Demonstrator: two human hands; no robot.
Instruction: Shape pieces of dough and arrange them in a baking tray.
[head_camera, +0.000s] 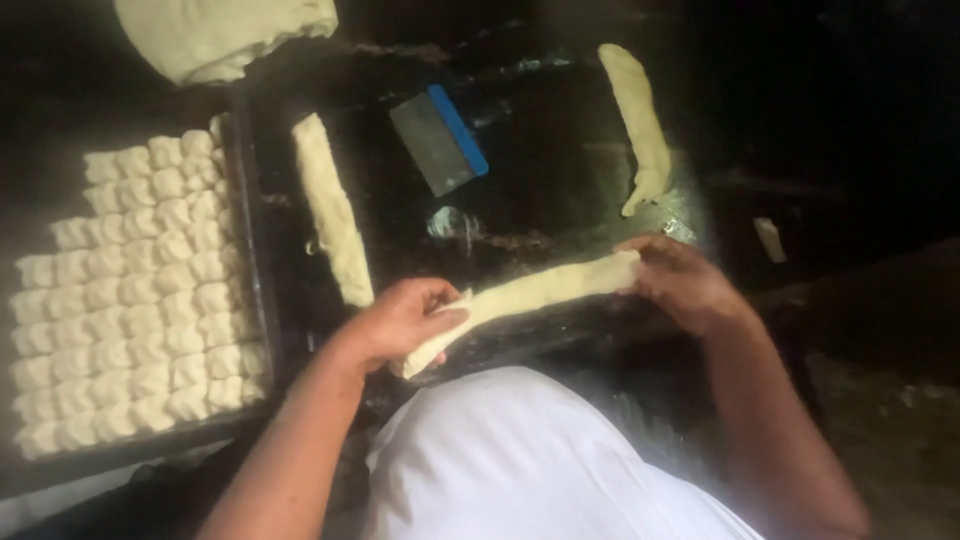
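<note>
The person wears a white garment (520, 460), plain and smooth, which fills the near centre of the view as a rounded mass over the torso. No print, seam, button or pocket can be made out on it in the dim light. Both forearms are bare from the near edge of the view up to the wrists; no sleeve or cuff shows on either. The left hand (405, 320) carries no glove, ring, watch or band. The right hand (680, 280) is likewise bare and unadorned. Lighting is poor; finer detail of the cloth cannot be judged.
</note>
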